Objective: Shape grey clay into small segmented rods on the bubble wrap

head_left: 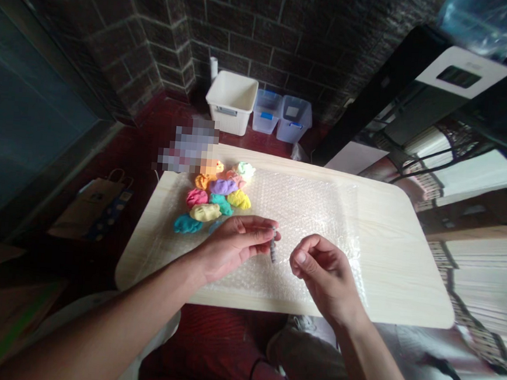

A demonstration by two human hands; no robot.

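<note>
Over the table, my left hand [247, 239] pinches a small grey ridged stick [273, 253] between thumb and fingertips; the stick points downward. Its kind is hard to make out. To its right, my right hand [321, 268] is apart from the stick, with fingers curled in and the thumb pressed to the index finger. Whatever may be in that pinch is hidden. Beyond my left hand lies a group of soft, clay-like lumps: a teal lump [188, 224], a pale yellow lump [205, 212], a purple lump [223, 186], a bright yellow lump [239, 199] and several others.
Clear bubble wrap [305, 200] covers much of the pale wooden table [398, 242]. Behind the table, a white bin [232, 97] and two clear plastic boxes [267, 112] stand on the floor by a brick wall. A paper bag [88, 206] sits to the left.
</note>
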